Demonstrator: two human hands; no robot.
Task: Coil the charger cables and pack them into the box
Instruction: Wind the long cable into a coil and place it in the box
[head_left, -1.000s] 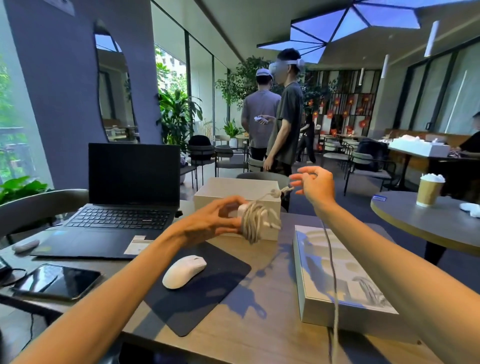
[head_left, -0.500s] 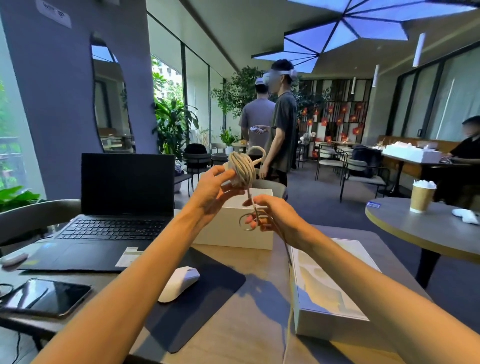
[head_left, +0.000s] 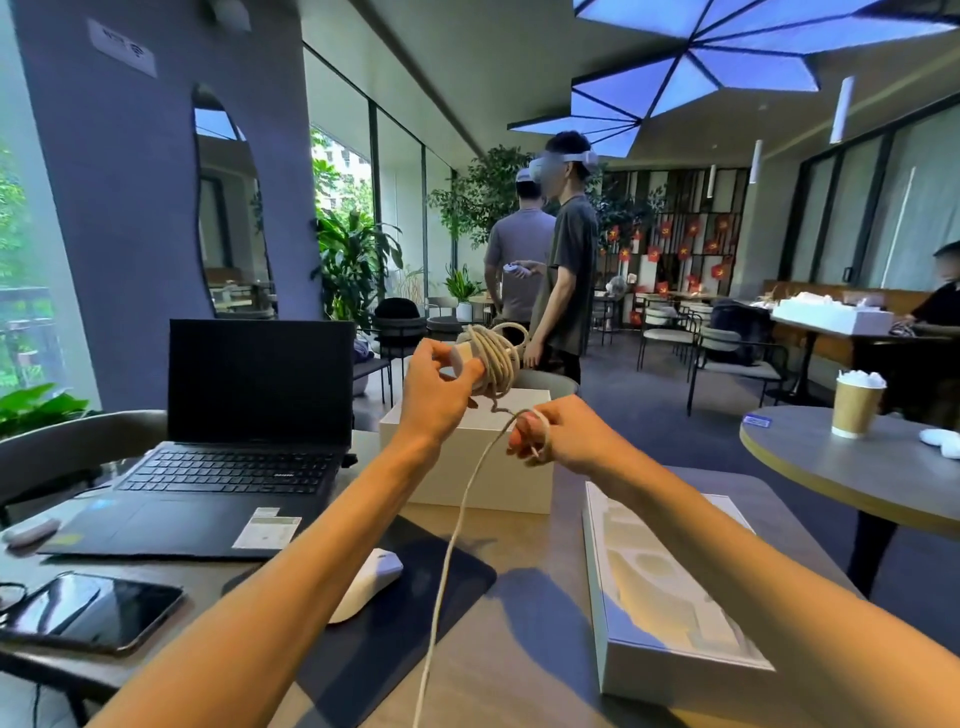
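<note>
My left hand (head_left: 441, 392) grips a white charger brick (head_left: 467, 364) held up above the table, with several turns of white cable (head_left: 496, 358) wound round it. From the coil the cable runs down to my right hand (head_left: 550, 434), whose curled fingers hold a loop of it. The loose end of the cable (head_left: 447, 561) hangs down past the mouse pad and out of the bottom of the view. A white box (head_left: 467, 467) stands on the table just behind my hands. A flat white box (head_left: 665, 597) lies at the right.
An open black laptop (head_left: 244, 441) stands at the left, with a phone (head_left: 93, 608) in front of it. A white mouse (head_left: 371, 579) lies on a dark pad (head_left: 415, 613). A round table with a paper cup (head_left: 854, 405) stands at the right. Two people stand behind.
My right hand has dropped from beside the coil to below it and drawn the cable into a loop round its fingers. My left hand has raised the wound charger.
</note>
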